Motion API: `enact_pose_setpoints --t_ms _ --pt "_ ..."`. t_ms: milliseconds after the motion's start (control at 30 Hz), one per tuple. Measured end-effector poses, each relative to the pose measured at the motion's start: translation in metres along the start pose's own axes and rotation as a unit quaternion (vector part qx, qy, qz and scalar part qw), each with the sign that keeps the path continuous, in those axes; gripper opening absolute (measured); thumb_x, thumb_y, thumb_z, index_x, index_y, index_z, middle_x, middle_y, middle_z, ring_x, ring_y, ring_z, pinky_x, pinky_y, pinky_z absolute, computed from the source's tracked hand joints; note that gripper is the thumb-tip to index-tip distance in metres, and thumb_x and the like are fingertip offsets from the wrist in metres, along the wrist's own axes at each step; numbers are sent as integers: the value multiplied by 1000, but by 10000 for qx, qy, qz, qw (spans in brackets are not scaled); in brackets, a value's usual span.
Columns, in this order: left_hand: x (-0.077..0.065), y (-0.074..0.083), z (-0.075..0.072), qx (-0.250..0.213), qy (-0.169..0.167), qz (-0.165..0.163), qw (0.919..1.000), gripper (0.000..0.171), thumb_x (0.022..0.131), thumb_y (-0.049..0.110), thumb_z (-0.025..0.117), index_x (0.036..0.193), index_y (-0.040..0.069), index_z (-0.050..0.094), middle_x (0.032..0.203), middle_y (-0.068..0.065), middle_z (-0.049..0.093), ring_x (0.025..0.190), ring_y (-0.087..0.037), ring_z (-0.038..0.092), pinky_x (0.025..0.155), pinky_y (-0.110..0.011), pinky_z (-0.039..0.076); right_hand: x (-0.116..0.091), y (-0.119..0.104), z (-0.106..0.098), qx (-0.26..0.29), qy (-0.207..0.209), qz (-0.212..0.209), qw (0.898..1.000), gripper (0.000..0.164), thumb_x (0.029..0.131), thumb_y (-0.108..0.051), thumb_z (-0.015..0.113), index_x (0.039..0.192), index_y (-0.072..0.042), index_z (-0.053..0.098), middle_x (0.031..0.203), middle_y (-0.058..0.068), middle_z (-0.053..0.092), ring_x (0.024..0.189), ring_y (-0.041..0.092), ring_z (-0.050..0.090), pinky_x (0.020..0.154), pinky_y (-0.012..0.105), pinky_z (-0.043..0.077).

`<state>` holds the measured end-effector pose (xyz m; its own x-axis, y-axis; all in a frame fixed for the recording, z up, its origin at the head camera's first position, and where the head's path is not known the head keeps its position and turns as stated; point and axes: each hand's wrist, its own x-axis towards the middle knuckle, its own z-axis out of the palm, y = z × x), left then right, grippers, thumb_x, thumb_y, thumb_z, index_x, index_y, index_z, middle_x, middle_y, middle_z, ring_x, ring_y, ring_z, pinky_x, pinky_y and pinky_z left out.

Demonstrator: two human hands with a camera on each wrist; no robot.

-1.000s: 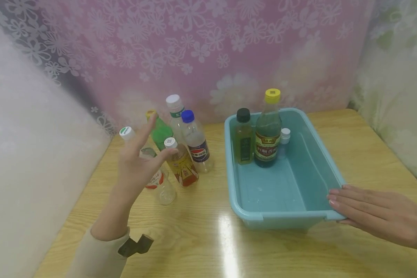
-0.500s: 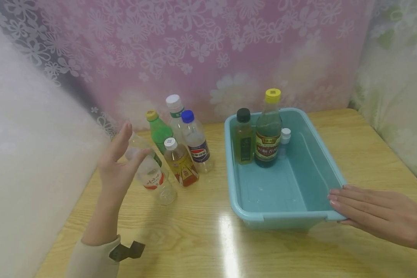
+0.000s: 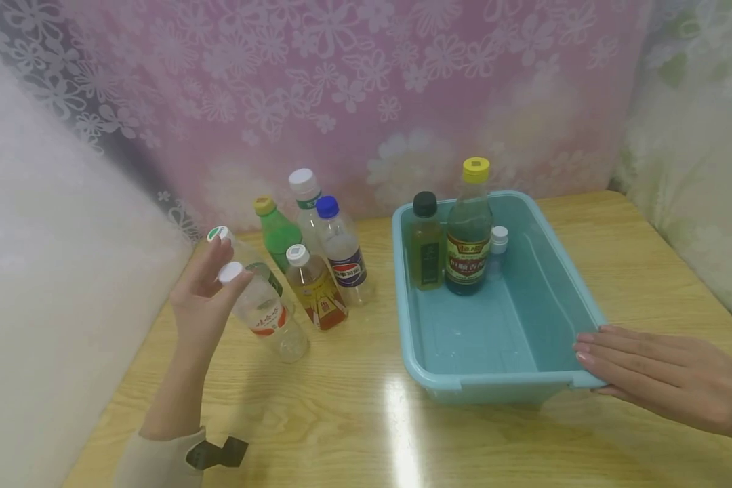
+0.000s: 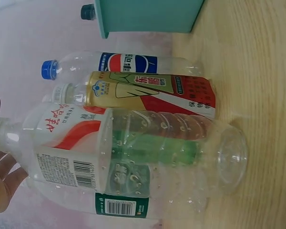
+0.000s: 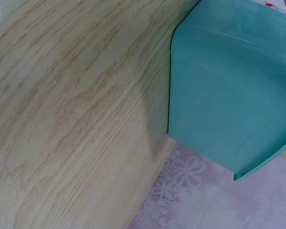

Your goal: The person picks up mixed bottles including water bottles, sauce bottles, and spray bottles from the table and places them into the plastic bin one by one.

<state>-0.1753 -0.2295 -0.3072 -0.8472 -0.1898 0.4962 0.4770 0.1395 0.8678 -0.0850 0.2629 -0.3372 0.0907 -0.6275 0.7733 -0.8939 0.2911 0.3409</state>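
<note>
My left hand (image 3: 202,301) is at the white cap of a clear plastic water bottle (image 3: 268,315) with a red-and-white label. Thumb and fingers stand on either side of the cap, and the left wrist view shows a small gap at the bottle's neck (image 4: 7,136). The bottle stands on the table. On the right, my right hand (image 3: 671,376) rests with straight fingers on the near right corner of a light blue plastic basin (image 3: 430,377). The right wrist view shows the basin's outer wall (image 5: 229,100) but not the hand.
Close by stand another clear bottle (image 3: 249,254), a green bottle (image 3: 280,234), a tea-coloured drink bottle (image 3: 317,291), a blue-capped cola bottle (image 3: 344,254) and a white-capped bottle (image 3: 305,193). The basin holds a dark-capped bottle (image 3: 427,244), a yellow-capped vinegar bottle (image 3: 468,237) and a small white-capped bottle (image 3: 498,244).
My left hand has moved left and toward me, from over the tea-coloured bottle to the water bottle's cap, and its fingers have drawn in. My right hand stays on the basin's rim.
</note>
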Motion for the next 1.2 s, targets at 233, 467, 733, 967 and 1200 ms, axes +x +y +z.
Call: enact_pose_setpoints --t_ms 233,467,733,967,1200 --pt "-4 -12 -5 -71 -304 402 9987 57 73 -22 66 127 -8 53 106 3 71 89 -6 67 76 -16 55 4 -1 1 16 -6 19 10000 33 99 -20 50 118 5 63 116 13 67 115 18 60 108 30 38" --pt "-9 -23 -10 623 -591 556 9947 57 79 -15 66 132 2 53 111 10 68 97 -6 64 84 -14 51 13 -1 1 -14 27 24 10000 34 100 -19 49 119 5 62 118 13 66 118 17 58 108 29 37" --pt "-12 -22 -11 474 -966 583 9925 51 84 -12 61 133 -1 49 115 5 66 107 -8 62 90 -17 50 7 0 3 65 95 -2 9999 33 99 -18 49 117 6 62 116 15 67 116 19 59 108 31 38" --pt "-15 -16 -6 954 -925 312 9906 51 83 -12 62 132 0 51 110 13 66 103 -4 63 87 -16 51 4 0 -1 26 -148 57 9999 35 100 -19 47 120 6 61 119 14 65 119 18 57 110 31 36" --pt "-18 -16 1 598 -1208 845 9873 48 81 -16 62 127 -7 52 107 14 67 99 -2 63 83 -15 52 19 0 -6 86 -369 78 9993 36 102 -18 44 123 7 58 126 14 61 126 17 50 112 29 32"
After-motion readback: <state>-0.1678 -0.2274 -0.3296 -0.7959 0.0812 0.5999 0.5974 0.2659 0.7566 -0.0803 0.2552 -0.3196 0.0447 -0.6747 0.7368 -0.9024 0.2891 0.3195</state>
